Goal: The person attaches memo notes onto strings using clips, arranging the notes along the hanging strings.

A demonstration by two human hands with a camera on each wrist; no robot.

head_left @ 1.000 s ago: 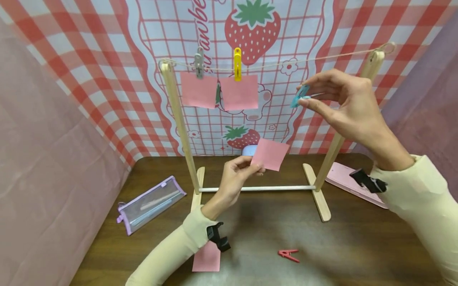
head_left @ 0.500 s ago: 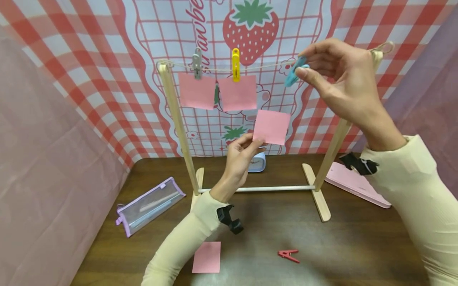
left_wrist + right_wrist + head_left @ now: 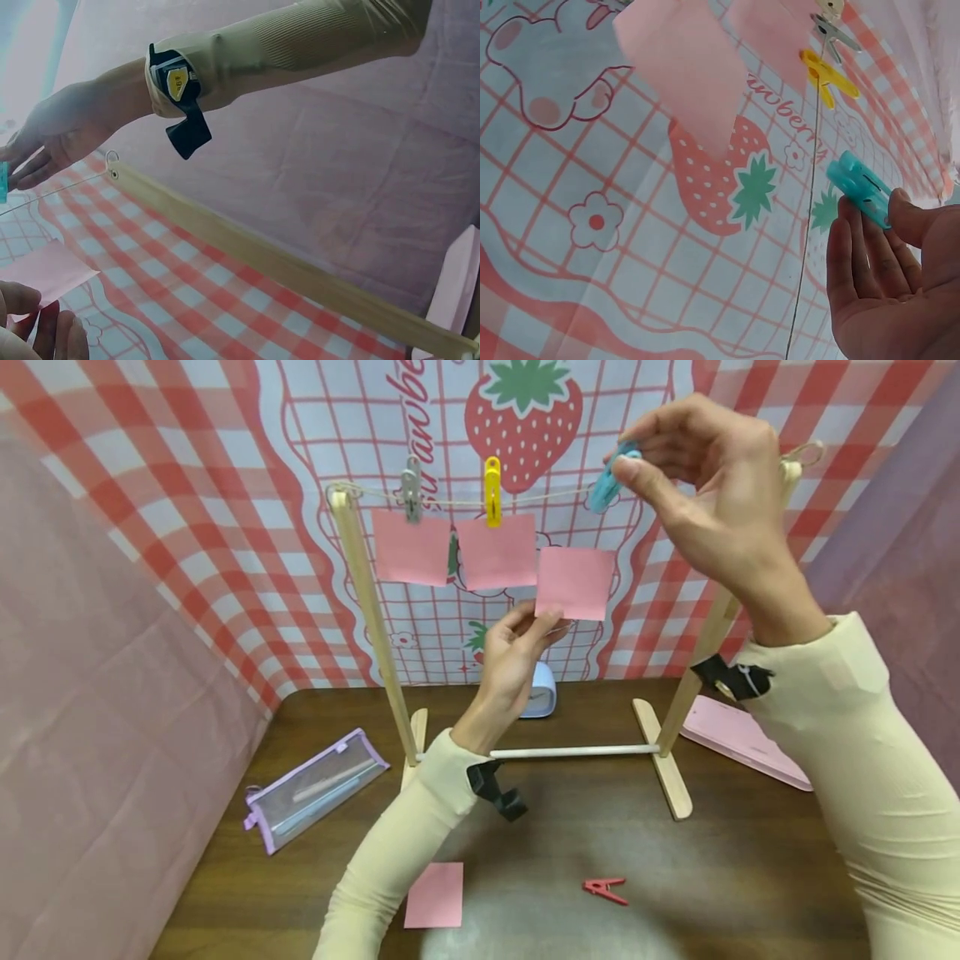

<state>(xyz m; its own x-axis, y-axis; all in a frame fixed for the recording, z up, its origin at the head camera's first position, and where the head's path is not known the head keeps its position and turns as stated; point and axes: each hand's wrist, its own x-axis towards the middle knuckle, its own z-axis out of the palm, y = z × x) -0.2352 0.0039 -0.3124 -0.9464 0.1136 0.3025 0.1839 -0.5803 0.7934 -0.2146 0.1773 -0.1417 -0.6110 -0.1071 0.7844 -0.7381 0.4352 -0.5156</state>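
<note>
My left hand pinches a pink square sticky note by its lower left corner, holding it upright just below the string. Above and to the right, my right hand pinches a blue clothespin between thumb and fingers, its tip close to the string in the head view. In the right wrist view, the turquoise clothespin is beside the string. Two more pink notes hang on the left part of the string, one under a grey clothespin, the other under a yellow clothespin.
The string spans a wooden frame with a left post, a right post and a white crossbar. On the table lie a red clothespin, a pink note, a purple-edged pouch and a pink case. A small clock stands behind.
My left hand has raised the pink note from near the table to beside the hung notes. My right hand has lifted the blue clothespin up to string height, slightly leftward.
</note>
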